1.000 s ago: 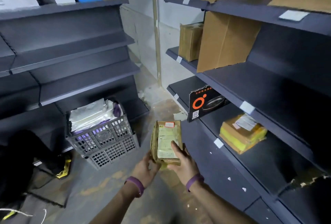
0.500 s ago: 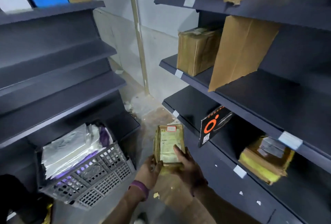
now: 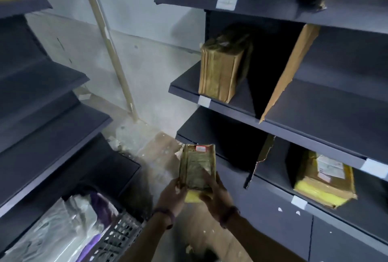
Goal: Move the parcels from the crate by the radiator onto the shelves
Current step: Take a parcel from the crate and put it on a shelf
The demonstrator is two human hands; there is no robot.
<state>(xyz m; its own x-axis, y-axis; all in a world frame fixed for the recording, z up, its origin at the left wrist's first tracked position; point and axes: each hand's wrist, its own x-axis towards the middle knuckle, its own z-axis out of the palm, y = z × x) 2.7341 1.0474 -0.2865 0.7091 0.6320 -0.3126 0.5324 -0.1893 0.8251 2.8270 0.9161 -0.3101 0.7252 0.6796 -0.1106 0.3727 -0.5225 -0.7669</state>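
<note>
- Right of the grip and rising above it: the shelf unit (image 3: 315,133), dark boards stacked one over another. Its lower board (image 3: 220,133) lies just up and right of the held parcel's far end. By my reading, the coming move turns on closing that short gap.
- Down and left of the grip: the crate (image 3: 123,234), grey lattice, cut off by the frame edge, with silvery and purple bags (image 3: 63,230) heaped in it. No radiator in view.
- In the grip: the parcel (image 3: 197,167), tan and taped. Long axis runs away from the person, far end raised toward the shelves and clear of every board.
- Left hand (image 3: 171,193) clasps the near left edge. Right hand (image 3: 217,195) clasps the near right side, thumb laid over the face, and is the nearer to the shelves.
- Hard to make out: motion blur throughout. The red-edged label (image 3: 201,148) at the parcel's far end is illegible. The parcel's underside and the fingers beneath it are hidden.
</note>
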